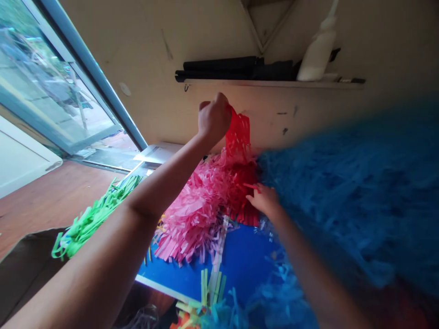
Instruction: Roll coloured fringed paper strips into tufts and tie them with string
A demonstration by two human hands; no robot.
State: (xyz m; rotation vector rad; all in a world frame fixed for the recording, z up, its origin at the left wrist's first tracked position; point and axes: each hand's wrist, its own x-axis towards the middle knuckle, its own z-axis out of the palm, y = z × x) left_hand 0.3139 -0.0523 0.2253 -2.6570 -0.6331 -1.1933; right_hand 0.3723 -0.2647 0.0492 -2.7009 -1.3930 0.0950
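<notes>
My left hand (215, 116) is raised near the wall, its fingers closed on one end of a red fringed paper strip (239, 135). The strip hangs down to a heap of red fringed paper (244, 180) on the blue tabletop (247, 249). Low at the right side of that heap is my right hand (265, 198), with a thin piece of red paper (252, 186) at its fingers. Pink fringed paper (195, 201) lies piled just left of the red.
Green fringed paper (99, 214) lies at the table's left edge. A large blue fringed mass (360, 196) fills the right side. A wall shelf (274, 83) carries black rolls (219, 66) and a white bottle (317, 52). A glass door (68, 91) stands at the left.
</notes>
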